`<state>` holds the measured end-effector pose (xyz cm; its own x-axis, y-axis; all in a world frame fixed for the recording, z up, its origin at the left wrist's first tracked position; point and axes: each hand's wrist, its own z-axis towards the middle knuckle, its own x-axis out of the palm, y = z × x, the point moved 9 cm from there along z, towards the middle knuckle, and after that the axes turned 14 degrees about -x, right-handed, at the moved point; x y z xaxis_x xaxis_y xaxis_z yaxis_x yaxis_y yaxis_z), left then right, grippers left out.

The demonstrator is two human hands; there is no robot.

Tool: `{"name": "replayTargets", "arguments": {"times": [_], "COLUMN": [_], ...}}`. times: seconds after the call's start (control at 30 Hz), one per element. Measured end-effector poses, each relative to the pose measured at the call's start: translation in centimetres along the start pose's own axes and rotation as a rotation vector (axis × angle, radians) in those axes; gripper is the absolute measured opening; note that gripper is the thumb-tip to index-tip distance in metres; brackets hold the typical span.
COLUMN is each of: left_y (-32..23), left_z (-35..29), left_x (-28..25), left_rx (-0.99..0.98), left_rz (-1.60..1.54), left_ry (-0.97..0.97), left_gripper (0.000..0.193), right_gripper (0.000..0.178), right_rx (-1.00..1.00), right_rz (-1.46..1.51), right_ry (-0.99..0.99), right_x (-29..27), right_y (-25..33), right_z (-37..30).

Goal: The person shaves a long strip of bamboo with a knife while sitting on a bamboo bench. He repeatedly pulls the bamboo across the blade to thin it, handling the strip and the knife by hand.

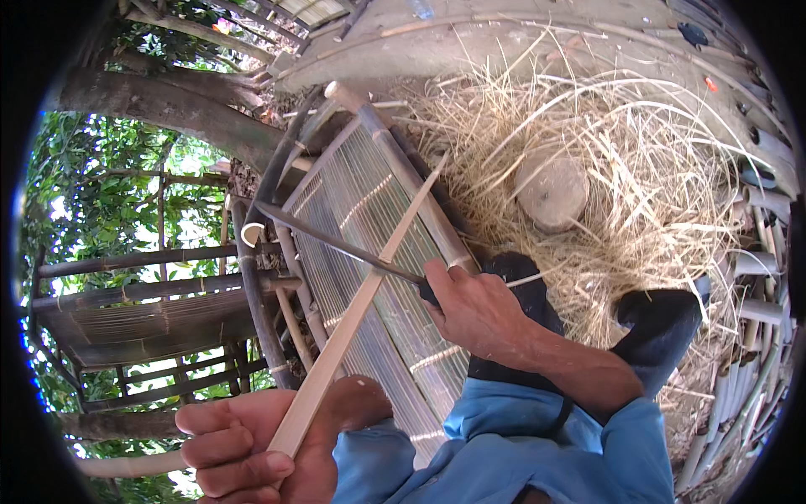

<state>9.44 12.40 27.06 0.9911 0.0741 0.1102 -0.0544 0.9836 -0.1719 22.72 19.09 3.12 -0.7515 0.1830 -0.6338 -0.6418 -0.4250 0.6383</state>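
My left hand (243, 445), low at the left, has its fingers closed round the wide near end of a long pale bamboo strip (336, 332). The strip slants up and away to the right and narrows to a point. In the middle, my right hand (478, 311) grips the dark handle of a long knife (323, 238), most of the handle being hidden in the fist. Its narrow grey blade points to the upper left and crosses the strip around mid-length. The two appear to touch there. Beneath both lies a slatted bamboo bench (401, 160).
Beyond my legs, a heap of pale bamboo shavings (655, 160) surrounds a round wooden stump (552, 189). Bamboo poles (760, 311) line the right edge. At the left stand a bamboo railing (138, 290), a thick tree trunk (176, 113) and green leaves.
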Motion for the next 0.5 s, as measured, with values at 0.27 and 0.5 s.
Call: {"name": "replayTargets", "arguments": {"times": [0.27,0.5], "left_y": [-1.2,0.4], "left_z": [-0.1,-0.3], "left_x": [-1.5,-0.4], "left_rx": [0.068,0.061], "left_rz": [-0.069,0.006], "left_ry": [-0.013,0.037], "left_gripper": [0.036,0.030], "right_gripper": [0.031,0.028], "right_rx": [0.043,0.037], "right_rz": [-0.073,-0.045], "right_ry": [0.000,-0.002], "right_x": [4.1,6.4], "right_y": [-4.8,-8.4], "right_z": [-0.1,0.6]}}
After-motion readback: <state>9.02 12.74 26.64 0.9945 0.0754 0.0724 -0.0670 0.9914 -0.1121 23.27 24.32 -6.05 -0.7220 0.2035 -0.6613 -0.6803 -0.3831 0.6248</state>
